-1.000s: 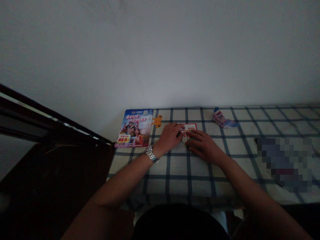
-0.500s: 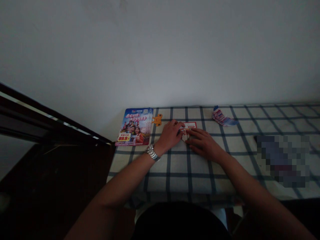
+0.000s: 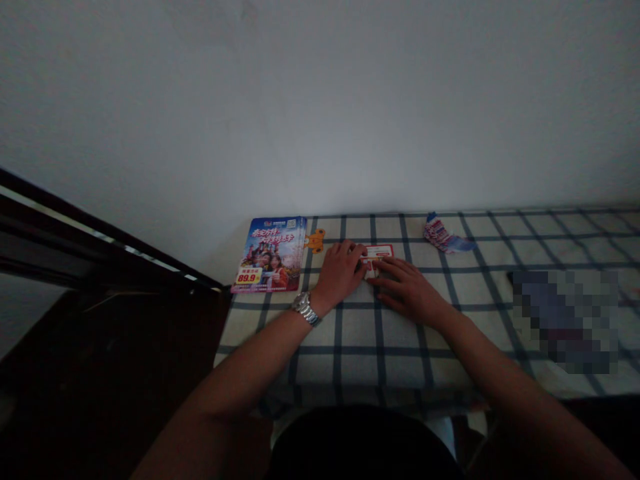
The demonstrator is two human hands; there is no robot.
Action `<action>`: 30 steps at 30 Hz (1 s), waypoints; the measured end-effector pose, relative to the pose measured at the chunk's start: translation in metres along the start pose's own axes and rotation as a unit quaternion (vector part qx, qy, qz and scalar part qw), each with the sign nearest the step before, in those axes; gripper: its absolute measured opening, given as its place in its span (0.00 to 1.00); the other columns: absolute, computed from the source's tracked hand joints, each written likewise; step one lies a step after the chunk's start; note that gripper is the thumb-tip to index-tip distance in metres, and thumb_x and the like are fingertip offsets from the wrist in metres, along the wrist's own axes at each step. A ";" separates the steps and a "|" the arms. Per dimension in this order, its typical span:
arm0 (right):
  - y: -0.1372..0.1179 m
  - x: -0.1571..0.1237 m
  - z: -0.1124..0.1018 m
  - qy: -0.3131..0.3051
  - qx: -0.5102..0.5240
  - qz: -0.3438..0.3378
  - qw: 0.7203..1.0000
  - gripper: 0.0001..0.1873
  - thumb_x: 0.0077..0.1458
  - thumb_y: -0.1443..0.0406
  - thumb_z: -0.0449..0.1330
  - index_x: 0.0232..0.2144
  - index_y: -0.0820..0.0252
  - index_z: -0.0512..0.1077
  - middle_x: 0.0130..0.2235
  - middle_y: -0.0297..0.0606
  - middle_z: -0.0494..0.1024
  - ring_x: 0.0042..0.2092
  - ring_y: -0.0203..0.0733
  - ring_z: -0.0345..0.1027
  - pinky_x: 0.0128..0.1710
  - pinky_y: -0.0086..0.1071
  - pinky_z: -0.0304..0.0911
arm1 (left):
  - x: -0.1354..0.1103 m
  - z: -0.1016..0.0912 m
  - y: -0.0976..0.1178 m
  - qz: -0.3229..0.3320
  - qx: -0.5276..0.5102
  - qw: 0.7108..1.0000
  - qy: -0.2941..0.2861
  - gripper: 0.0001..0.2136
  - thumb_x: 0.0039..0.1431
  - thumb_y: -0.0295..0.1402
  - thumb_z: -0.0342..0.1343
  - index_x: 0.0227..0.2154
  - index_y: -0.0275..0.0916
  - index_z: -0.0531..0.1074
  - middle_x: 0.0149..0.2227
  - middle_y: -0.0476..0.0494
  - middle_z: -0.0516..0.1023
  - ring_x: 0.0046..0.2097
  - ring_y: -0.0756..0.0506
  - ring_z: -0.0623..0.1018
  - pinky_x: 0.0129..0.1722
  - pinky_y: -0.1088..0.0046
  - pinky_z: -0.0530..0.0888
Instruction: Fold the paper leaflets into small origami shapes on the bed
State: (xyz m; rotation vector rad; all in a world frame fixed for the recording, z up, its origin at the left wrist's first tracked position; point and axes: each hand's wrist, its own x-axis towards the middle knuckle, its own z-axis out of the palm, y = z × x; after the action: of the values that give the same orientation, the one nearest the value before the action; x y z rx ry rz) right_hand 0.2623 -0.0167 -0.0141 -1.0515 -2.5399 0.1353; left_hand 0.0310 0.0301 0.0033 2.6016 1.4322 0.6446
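A small red-and-white printed card [image 3: 379, 251] lies on the checked cloth between my two hands. My left hand [image 3: 343, 272], with a metal watch at the wrist, is curled over the card's left end, thumb and fingertips gripping its edge. From the right, my right hand [image 3: 409, 291] reaches in with long, slightly bent fingers, and its fingertips grip the near right part of the card. The fingers cover some of the card, so its full outline is hidden. An orange bear-shaped piece [image 3: 315, 241] rests just beyond my left hand.
A glossy blue-and-pink printed booklet or folder [image 3: 273, 257] lies at the left. Crumpled red, white and blue wrapping [image 3: 443, 235] sits at the back right. A blurred-out dark object [image 3: 560, 320] is at the right. The checked tablecloth [image 3: 355, 363] meets a white wall.
My fingers have shifted slightly on the card, the right hand's fingertips a little to the left. Everything else on the table stays where it was.
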 end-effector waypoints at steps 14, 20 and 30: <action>0.000 -0.002 0.006 0.021 0.002 0.011 1.000 0.16 0.64 0.62 0.62 0.53 0.54 0.78 0.67 0.47 0.70 0.71 0.60 0.58 0.67 0.60 0.60 | -0.019 -0.016 0.012 0.117 0.043 0.992 -0.037 0.13 0.75 0.36 0.49 0.52 0.38 0.75 0.51 0.39 0.77 0.54 0.38 0.73 0.58 0.55 0.69; -0.002 -0.002 0.003 0.020 0.001 0.009 1.000 0.19 0.65 0.63 0.62 0.58 0.51 0.76 0.67 0.46 0.70 0.70 0.59 0.58 0.66 0.61 0.61 | -0.032 -0.015 0.003 0.122 0.002 0.991 -0.056 0.18 0.75 0.35 0.49 0.63 0.41 0.67 0.58 0.39 0.74 0.58 0.40 0.73 0.60 0.57 0.70; 0.001 0.004 -0.002 0.006 0.003 0.031 1.000 0.19 0.69 0.62 0.57 0.60 0.55 0.70 0.64 0.44 0.74 0.68 0.55 0.63 0.65 0.55 0.64 | -0.036 -0.010 -0.001 0.145 -0.015 0.988 -0.057 0.20 0.75 0.36 0.49 0.66 0.39 0.66 0.64 0.40 0.72 0.63 0.40 0.70 0.65 0.55 0.68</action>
State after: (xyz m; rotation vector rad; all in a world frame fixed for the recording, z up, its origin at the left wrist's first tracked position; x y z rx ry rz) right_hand 0.2617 -0.0135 -0.0112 -1.1253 -2.4962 0.1524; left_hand 0.0090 -0.0004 0.0012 2.7984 1.0127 0.5309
